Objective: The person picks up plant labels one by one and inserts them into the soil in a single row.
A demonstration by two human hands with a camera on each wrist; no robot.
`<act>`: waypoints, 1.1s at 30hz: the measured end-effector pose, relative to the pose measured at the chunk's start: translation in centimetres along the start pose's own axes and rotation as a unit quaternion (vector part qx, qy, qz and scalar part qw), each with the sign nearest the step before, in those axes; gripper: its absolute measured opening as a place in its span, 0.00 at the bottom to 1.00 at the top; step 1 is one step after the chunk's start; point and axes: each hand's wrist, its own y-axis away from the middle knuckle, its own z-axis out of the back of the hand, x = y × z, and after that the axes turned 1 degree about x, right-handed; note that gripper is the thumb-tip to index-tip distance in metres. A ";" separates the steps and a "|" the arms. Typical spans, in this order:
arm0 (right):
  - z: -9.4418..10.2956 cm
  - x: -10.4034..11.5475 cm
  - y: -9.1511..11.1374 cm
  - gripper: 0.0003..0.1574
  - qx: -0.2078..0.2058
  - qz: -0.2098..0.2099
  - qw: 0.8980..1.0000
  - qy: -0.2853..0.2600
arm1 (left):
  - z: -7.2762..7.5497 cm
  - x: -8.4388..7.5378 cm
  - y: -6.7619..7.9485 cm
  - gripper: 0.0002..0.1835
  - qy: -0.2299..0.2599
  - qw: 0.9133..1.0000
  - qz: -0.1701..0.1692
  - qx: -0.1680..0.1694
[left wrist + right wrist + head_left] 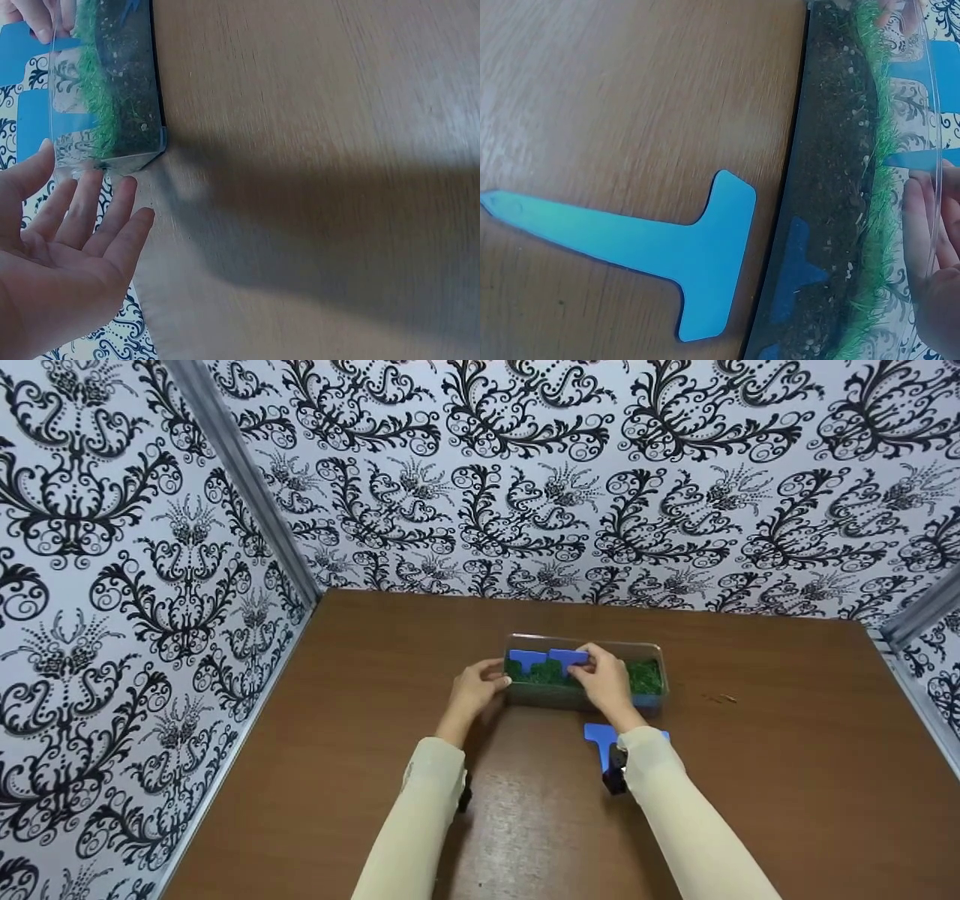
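A clear rectangular container (585, 701) holds dark soil (829, 150) topped with green grass (97, 90). My right hand (606, 679) pinches a blue T-shaped plant label (566, 655) above the grass; its pointed end meets the grass in the right wrist view. Another blue plant label (527, 660) stands upright at the container's left part. Around the container's left end is my left hand (75, 255), its fingers extended and fingertips touching the wall. A third plant label (667, 244) lies flat on the table in front, partly hidden by the right wrist in the head view.
The brown wooden table (375, 675) meets patterned walls (525, 510) at the back and sides. Small brownish bits (724, 699) lie right of the container. A black wrist device (616, 771) sits at the right cuff, close above the loose label.
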 end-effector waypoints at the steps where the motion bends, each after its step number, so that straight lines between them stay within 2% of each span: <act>1: 0.0 0.0 0.0 0.10 0.002 -0.003 1.000 0.003 | 0.0 0.0 0.0 0.23 -0.001 1.000 0.000 0.000; 20: -0.1 0.0 -0.3 0.14 0.011 -0.006 0.999 0.047 | 0.0 -0.1 0.1 0.24 0.006 1.000 0.011 0.004; 27: -0.1 0.4 -0.1 0.12 0.017 -0.013 0.999 0.036 | 0.1 -0.1 0.2 0.24 0.006 1.000 -0.009 0.003; 33: -0.1 0.4 -0.2 0.13 0.025 -0.021 0.999 0.042 | 0.1 0.1 0.1 0.24 0.003 1.000 -0.010 0.003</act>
